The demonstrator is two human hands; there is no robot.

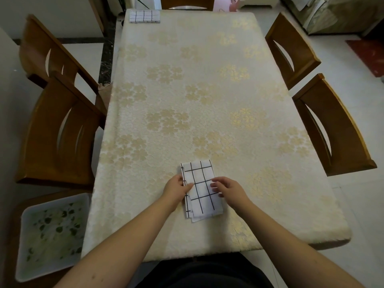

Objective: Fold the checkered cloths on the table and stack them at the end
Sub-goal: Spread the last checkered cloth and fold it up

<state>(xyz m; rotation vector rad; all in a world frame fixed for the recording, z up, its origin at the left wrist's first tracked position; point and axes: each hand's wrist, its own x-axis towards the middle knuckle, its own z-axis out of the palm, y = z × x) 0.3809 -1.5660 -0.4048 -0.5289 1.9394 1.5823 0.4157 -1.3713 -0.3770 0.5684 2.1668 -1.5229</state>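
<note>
Cloth [200, 189], white with a black grid, is seen from the head camera lying on the near part of the table [207, 90], folded into a long narrow strip that runs away from the person and tilts slightly to the left. Several layers are shown at its near end, where the edges are not quite lined up.

The strip's left edge is pinched by the left hand [176, 189], with the thumb laid on top of the fabric and the fingers curled at the edge. The right edge is held by the right hand [227, 189], its fingers bent down onto the top layer near the middle of the strip. Both forearms are stretched forward from the bottom of the frame.

A second folded cloth [144, 16] of the same pattern is set at the far left corner of the table, well apart from the hands. The table is covered with a cream cover printed with pale gold flowers.

Two wooden chairs are placed on the left side [58, 125] and two on the right [332, 125], and the back of another is partly seen at the far end. A white tray [52, 233] with a green leaf print is rested on the seat at the lower left, just beside the table's near corner.
</note>
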